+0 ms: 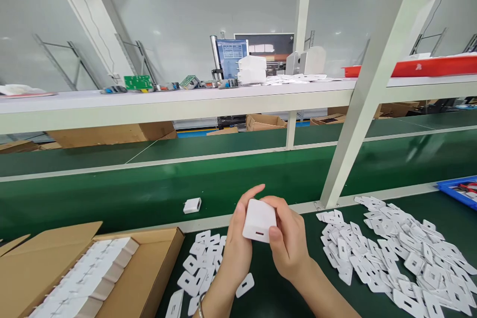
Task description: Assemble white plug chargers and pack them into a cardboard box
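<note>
Between my two hands sits a white wall charger (260, 219), a rounded block with a small dark port slot low on the side facing me. My left hand (239, 231) supports it from the left, with one finger raised beyond its top edge. On the right, my right hand (288, 238) grips it with the thumb at the lower corner and a bent finger on top. Flat white slotted pieces (203, 263) lie loose under and beside my left forearm, and one slotted piece (245, 285) lies between my arms.
An open cardboard box (158, 271) at left holds rows of white chargers (89, 283). Another white charger (192, 205) rests on the green conveyor belt (122, 203). Right stands a large pile of slotted pieces (402, 253), near a metal post (357, 124) and a blue tray (456, 196).
</note>
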A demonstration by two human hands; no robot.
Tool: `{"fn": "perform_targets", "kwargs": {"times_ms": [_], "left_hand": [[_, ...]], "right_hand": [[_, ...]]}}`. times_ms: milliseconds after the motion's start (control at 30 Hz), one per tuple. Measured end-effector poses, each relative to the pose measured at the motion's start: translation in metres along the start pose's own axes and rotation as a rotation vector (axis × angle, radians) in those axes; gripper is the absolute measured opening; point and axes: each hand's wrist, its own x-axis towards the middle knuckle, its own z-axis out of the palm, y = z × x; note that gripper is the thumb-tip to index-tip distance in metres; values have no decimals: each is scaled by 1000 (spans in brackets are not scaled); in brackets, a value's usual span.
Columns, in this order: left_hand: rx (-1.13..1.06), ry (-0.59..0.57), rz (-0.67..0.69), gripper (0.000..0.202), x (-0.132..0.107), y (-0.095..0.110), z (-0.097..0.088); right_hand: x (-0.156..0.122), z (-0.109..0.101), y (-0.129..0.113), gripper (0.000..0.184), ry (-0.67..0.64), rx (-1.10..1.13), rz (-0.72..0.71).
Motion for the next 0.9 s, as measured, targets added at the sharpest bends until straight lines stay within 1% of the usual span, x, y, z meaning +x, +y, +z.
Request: {"fn": "perform_targets", "kwargs": {"times_ms": [67, 100, 200, 300, 367, 433, 533, 633, 700, 800, 900], "left_hand": [[-100, -26, -103, 61, 3, -1, 3], [-148, -31, -135, 62, 4, -2, 6], [-304, -25, -234, 64, 10, -4, 14], [-439, -69, -282, 64, 17, -5, 18], [-478, -88, -268, 64, 21, -5, 18], [-473, -62, -227, 62, 22, -6, 17], [-412, -23, -160, 59, 20, -11, 17], [-333, -24, -137, 60, 18, -16, 18], [-255, -15, -108, 64, 17, -17, 19], [-164, -8, -49, 73, 16, -19, 21], [-132, 32, -47, 80, 14, -24, 20]], "right_hand": [[1, -2, 1, 48, -9, -50, -30], [2, -5, 1, 45, -37, -66, -23], [6, -13, 0, 38, -154, -105, 56], [13, -21, 3, 38, -210, -216, 111], [19, -26, 6, 40, -254, -270, 142], [24, -32, 8, 42, -344, -292, 203], [28, -45, 8, 51, -485, -339, 336], [30, -60, 7, 58, -551, -374, 418], [31, -72, 4, 59, -553, -358, 413], [27, -98, -10, 50, -516, -257, 363], [15, -135, -29, 38, -518, -57, 231]]}}
